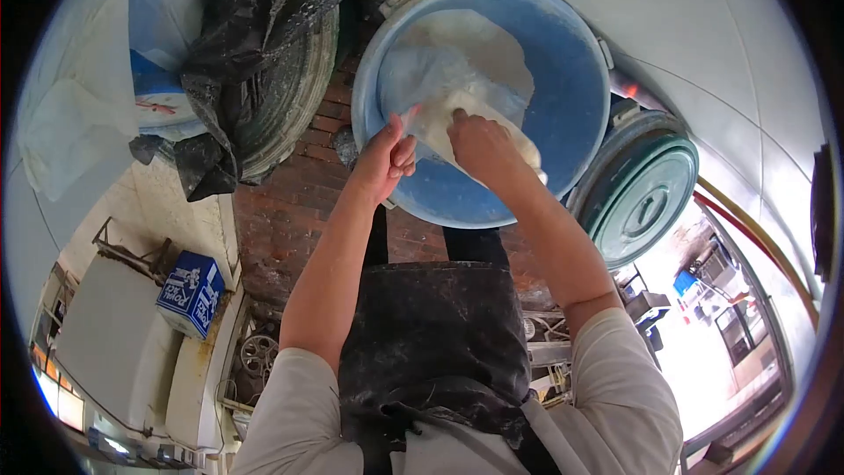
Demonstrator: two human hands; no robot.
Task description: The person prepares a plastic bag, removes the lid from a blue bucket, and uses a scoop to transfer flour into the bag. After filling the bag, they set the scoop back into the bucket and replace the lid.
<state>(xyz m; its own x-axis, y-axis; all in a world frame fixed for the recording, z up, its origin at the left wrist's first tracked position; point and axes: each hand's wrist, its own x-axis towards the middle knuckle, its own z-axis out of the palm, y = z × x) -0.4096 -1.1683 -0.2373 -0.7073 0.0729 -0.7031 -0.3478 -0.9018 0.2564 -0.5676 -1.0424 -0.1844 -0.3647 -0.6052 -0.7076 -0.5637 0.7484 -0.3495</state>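
A large blue tub (563, 62) stands in front of me, with pale powder (501, 48) inside. Over it is a clear plastic bag (418, 79) with whitish contents, lying slantwise across the tub. My right hand (482, 145) is closed on the bag at its lower right part. At the bag's left edge, my left hand (387, 158) is curled with the thumb raised, pinching the edge of the plastic near the tub's rim.
A green-lidded bin (646, 198) stands right of the tub. Black plastic sheeting (237, 35) covers a round container at the left. A blue and white box (191, 293) sits at the lower left. Red brick floor (286, 229) shows below the tub.
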